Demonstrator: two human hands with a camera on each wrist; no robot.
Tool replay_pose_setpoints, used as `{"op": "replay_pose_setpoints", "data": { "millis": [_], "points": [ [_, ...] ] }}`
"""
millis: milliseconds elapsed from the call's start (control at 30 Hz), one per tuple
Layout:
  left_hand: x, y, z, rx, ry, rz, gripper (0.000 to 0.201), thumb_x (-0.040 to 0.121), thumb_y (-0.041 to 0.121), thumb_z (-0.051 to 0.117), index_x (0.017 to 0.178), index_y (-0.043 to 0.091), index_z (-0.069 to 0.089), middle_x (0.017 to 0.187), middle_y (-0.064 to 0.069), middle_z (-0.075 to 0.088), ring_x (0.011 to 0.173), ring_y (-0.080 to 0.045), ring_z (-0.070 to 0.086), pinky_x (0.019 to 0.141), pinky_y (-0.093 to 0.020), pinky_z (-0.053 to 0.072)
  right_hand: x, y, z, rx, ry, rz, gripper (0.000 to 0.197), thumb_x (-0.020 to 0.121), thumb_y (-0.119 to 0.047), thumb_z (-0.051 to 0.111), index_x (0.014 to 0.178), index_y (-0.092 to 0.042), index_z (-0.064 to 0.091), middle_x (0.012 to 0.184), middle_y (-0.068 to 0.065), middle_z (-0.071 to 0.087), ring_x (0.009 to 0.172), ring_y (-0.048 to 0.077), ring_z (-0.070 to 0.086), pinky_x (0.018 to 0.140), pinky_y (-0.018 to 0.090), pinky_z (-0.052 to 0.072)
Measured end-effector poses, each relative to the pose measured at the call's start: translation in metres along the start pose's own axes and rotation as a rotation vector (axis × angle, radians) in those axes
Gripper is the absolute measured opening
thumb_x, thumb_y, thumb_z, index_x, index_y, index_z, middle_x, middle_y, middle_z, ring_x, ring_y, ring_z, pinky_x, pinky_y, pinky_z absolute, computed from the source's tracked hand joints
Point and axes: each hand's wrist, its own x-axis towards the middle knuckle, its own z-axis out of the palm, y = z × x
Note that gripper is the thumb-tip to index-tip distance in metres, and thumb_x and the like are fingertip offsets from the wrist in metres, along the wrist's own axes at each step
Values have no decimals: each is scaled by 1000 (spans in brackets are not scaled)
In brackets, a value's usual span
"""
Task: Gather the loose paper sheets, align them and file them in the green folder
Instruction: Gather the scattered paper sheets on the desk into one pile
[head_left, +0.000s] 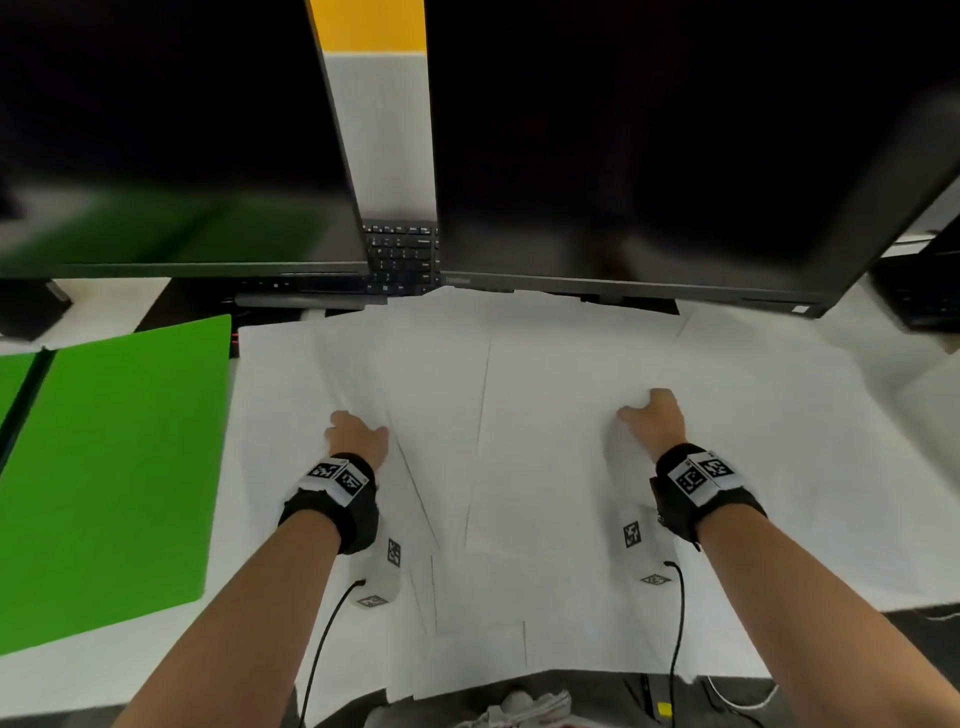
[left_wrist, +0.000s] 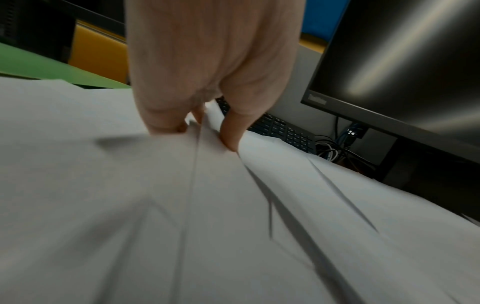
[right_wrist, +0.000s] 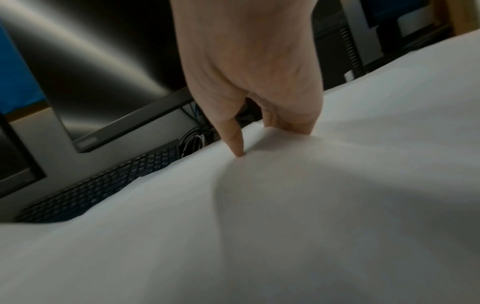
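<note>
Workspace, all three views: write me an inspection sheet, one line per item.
Surface: white desk, mostly covered by paper.
Job's things: loose paper sheets fanned out, overlapping and unaligned, some overhanging the near edge; green folder lies flat to their left, no sheets on it.
Clutter: nothing seen on the desk apart from the equipment.
Grippers: left hand and right hand both press curled fingertips down on the sheets; the paper puckers under them.
Cables: a black lead runs from each wristband towards the body; tangled cables behind the keyboard.
Surroundings: two dark monitors, a black keyboard between them, partly under the sheets' far edge.
</note>
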Motion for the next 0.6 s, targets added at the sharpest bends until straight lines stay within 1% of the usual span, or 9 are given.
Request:
{"op": "replay_pose_setpoints", "data": {
  "millis": [100,133,200,233,300,333,400,467,600],
  "points": [
    [1,-1,3,-179,-32,92,52,90,11,51,135,-1,29,133,-24,46,118,-38,49,98,-42,43,-10,-13,19,54,-70,-71,55,90,-4,53,140,1,30,133,20,48,121,35,49,92,31,42],
    [0,-2,-1,-207,-55,111,50,90,9,52,134,-1,32,132,-23,48,115,-36,51,95,-39,43,-11,-16,24,74,-93,-97,54,88,0,53,138,1,33,132,20,50,116,33,52,89,30,44],
    [1,-6,-12,-235,-108,154,48,90,8,52,134,0,34,132,-20,49,112,-31,52,94,-36,43,-5,-19,32,129,-111,-144,51,84,5,53,134,0,41,128,22,55,102,27,56,73,24,47],
    [4,-8,-19,-243,-144,173,47,90,9,52,134,2,35,132,-19,49,113,-32,51,98,-37,43,-1,-20,33,159,-98,-152,50,83,7,52,132,-1,44,126,22,56,98,25,55,67,19,44],
    [10,-15,-33,-239,-222,182,47,92,11,50,136,6,35,133,-17,50,117,-33,51,102,-44,43,3,-20,32,184,-77,-143,48,83,7,50,130,-2,47,125,23,56,95,23,54,64,18,42],
    [10,-18,-38,-235,-259,175,46,93,12,49,136,7,36,133,-16,51,118,-33,51,102,-44,43,1,-20,31,172,-75,-133,48,84,6,49,131,-2,47,127,23,56,97,25,54,67,21,44],
    [10,-23,-43,-232,-307,122,41,95,13,45,135,4,39,130,-16,52,119,-35,51,98,-40,45,-7,-22,34,115,-85,-118,50,87,2,46,136,-3,42,133,21,51,111,31,54,86,33,48],
    [10,-24,-41,-232,-361,68,37,96,15,44,130,0,44,126,-18,54,113,-35,54,90,-39,46,-20,-27,42,85,-109,-123,51,90,1,43,140,-2,36,138,18,47,122,34,49,100,36,42],
    [11,-19,-43,-228,-451,9,23,92,8,42,102,0,61,94,-17,61,75,-24,55,69,-30,47,-41,-37,63,146,-204,-143,51,91,1,42,141,-4,33,135,17,48,117,31,52,95,33,43]
  ]
}}
